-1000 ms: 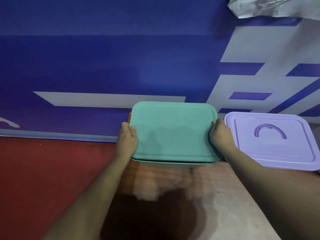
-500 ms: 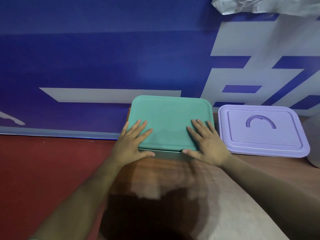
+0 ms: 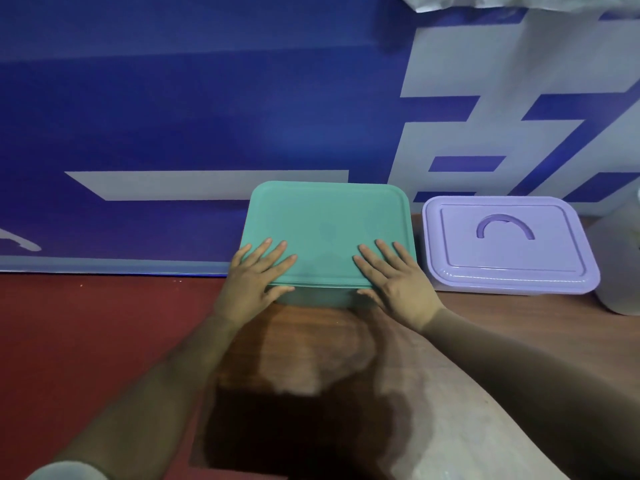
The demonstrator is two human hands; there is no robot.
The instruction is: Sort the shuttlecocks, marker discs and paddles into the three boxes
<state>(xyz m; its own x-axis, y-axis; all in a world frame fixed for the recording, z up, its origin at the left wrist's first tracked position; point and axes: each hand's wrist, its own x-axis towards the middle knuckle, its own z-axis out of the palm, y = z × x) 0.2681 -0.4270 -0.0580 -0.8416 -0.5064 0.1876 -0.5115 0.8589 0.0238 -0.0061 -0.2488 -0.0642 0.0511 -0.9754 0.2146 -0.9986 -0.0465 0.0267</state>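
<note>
Both hands lie flat with fingers spread, the left hand (image 3: 254, 277) and right hand (image 3: 394, 280) pressing the near corners of the green box's lid (image 3: 329, 223), beside the lidded purple box (image 3: 509, 244) on the wooden bench (image 3: 311, 348).

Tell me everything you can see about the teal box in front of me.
The teal box looks like matte plastic, rectangular with rounded corners. Its flat lid, with a raised rim and no visible handle, sits on top and hides the contents. It stands on the wooden table by the blue wall, left of the lilac box, apart from it. The left hand and right hand lie flat on the lid's near corners, thumbs below its edge.
</note>
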